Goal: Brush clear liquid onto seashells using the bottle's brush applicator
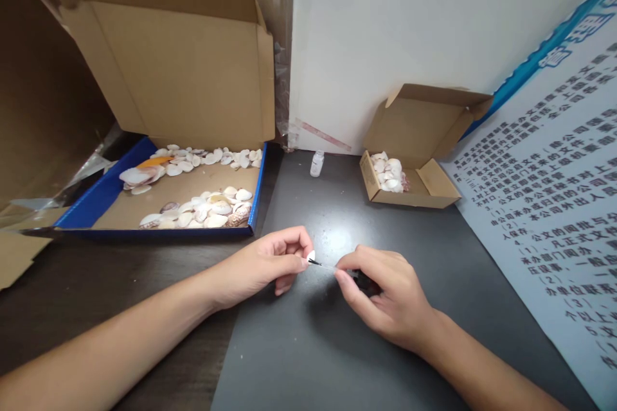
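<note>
My left hand (277, 260) pinches a small white seashell (311, 256) between thumb and fingers. Closed around a small brush (328, 266) is my right hand (385, 289); the brush has a thin clear stem and dark bristles. Its bristle tip meets the shell, and a dark part of it, perhaps a cap, shows under my right fingers. Both hands are above the dark grey mat. Beyond them stands a small clear bottle (316, 165) with whitish contents and no cap on it.
At the left, a blue-edged cardboard box (120, 212) with its lid up holds many shells (212, 209) in two groups. A smaller open carton (419, 196) with white shells (388, 173) stands back right. A printed sheet (544, 205) covers the right wall.
</note>
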`<state>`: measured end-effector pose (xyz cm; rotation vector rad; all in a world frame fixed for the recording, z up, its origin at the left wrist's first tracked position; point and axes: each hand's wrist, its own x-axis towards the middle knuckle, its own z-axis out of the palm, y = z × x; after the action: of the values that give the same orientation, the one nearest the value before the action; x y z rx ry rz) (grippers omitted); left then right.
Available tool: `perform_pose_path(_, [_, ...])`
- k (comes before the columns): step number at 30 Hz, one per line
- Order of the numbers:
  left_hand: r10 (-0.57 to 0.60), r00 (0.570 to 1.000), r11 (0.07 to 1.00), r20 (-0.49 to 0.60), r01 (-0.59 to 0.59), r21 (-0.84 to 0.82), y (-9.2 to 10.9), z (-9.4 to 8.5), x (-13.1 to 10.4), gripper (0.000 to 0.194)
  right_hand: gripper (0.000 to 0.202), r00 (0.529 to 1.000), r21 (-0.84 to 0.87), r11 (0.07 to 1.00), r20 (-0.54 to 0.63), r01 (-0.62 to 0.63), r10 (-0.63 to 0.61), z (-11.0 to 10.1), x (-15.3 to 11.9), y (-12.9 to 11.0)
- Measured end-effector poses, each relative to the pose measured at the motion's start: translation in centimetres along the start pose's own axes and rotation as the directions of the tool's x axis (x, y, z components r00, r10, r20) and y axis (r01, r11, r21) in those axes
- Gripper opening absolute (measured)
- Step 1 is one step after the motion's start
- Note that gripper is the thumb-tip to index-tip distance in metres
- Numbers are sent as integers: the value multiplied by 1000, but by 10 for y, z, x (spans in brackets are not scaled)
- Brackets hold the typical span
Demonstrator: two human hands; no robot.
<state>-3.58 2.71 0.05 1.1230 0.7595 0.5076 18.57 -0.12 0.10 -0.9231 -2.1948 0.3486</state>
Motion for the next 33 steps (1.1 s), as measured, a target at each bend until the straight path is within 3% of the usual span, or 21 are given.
perform_pose_path(4, [1,1000,1000,0,-1,9,1,1,0,15,15,1000,-4,1000,10,7,-7,1,0,1])
perform_pose_path(9, [8,1000,1000,11,-8,20,1,0,0,14,14,997,-35,997,-44,-71,69,0,1,2])
perform_pose_path(16, [6,1000,1000,-3,-6,22,1,1,0,16,15,999,-15,999,4,-33,33,0,1,2])
perform_pose_path(20, [11,1000,1000,7,-12,19,1,1,0,14,13,996,-38,997,-44,-73,72,-1,0,2])
perform_pose_path(24, [6,1000,1000,-4,-6,9,1,1,0,13,15,999,-27,999,10,-40,40,-2,0,1])
perform_pose_path(28, [2,1000,1000,-12,-1,23,1,1,0,12,14,997,-46,996,-38,-74,72,-2,1,1])
perform_pose_path(33, [-7,1000,1000,-12,7,1,1,1,0,12,14,999,-45,998,-11,-49,49,-3,2,1])
